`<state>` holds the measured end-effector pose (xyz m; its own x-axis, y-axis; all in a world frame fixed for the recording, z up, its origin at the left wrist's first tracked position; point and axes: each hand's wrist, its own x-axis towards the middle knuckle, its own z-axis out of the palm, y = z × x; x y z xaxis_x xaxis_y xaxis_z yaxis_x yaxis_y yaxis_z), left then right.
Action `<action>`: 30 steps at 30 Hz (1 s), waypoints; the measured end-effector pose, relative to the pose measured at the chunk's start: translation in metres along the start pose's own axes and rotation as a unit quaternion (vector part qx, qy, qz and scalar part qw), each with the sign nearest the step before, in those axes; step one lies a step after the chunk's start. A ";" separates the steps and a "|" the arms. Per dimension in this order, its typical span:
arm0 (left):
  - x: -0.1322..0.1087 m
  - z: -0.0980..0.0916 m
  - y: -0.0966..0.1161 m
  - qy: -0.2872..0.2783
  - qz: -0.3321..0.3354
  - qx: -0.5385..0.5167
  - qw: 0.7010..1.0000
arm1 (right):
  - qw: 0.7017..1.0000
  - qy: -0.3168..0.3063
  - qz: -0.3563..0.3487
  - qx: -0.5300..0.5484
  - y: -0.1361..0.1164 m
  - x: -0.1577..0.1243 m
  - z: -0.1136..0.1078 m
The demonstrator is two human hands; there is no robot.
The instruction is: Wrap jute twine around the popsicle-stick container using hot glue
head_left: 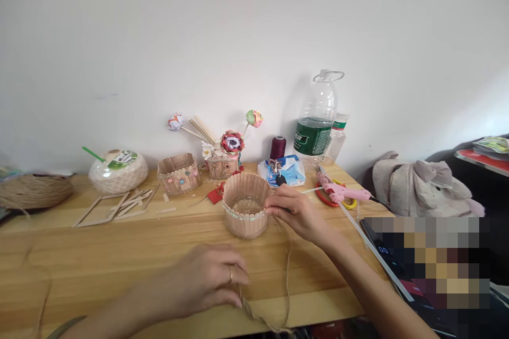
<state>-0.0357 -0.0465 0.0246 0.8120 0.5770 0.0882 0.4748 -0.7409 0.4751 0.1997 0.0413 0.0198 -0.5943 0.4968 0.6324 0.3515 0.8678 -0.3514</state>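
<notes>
A round basket [246, 223] of upright wooden sticks, with a glittery trim near its rim, stands on the wooden table. My right hand [296, 212] is at the basket's right rim, its fingers pinched together; a thin twine [288, 259] hangs down from there and loops toward the table's front edge. My left hand [214, 278], slightly blurred, is in front of the basket, apart from it. Twine runs from beneath its fingers, which are bent toward the thumb; whether they grip it is unclear.
Behind stand a decorated basket [180, 176], a flower holder [223, 167], a maroon thread spool [278, 147] and a large bottle [314, 135]. Right are a pink glue gun [338, 190] and a tablet [382, 249]. Left are loose sticks [131, 206], a coconut [118, 174] and coiled twine [37, 189].
</notes>
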 end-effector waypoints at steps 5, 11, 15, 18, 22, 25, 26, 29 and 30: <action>-0.006 0.022 -0.004 -0.007 -0.053 0.002 0.999 | 0.999 -0.005 -0.010 -0.032 -0.001 -0.001 0.001; -0.014 0.021 0.006 0.054 -0.157 -0.041 0.985 | 0.997 -0.019 -0.008 -0.073 -0.005 -0.003 -0.005; -0.013 0.019 0.011 0.123 -0.242 -0.126 0.954 | 0.983 0.042 -0.007 -0.176 -0.031 -0.010 -0.010; -0.010 0.019 0.015 0.150 -0.261 -0.193 0.934 | 0.977 0.114 -0.005 -0.181 -0.068 -0.020 0.002; -0.005 0.018 0.020 0.196 -0.233 -0.283 0.909 | 0.994 0.005 0.107 -0.020 -0.106 -0.030 0.030; -0.004 0.016 0.019 0.218 -0.227 -0.364 0.877 | 0.964 -0.056 0.229 0.122 -0.113 -0.028 0.039; -0.005 0.015 0.018 0.219 -0.232 -0.384 0.866 | 0.953 -0.065 0.253 0.153 -0.113 -0.026 0.040; -0.009 0.009 0.015 0.205 -0.256 -0.421 0.846 | 0.937 -0.075 0.281 0.193 -0.108 -0.020 0.035; -0.011 0.006 0.014 0.199 -0.261 -0.431 0.841 | 0.934 -0.075 0.286 0.200 -0.107 -0.019 0.034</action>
<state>-0.0356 -0.0657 0.0248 0.3108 0.9422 -0.1248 0.1705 0.0739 0.9826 0.1492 -0.0605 0.0219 -0.4974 0.8508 0.1696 0.3617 0.3810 -0.8509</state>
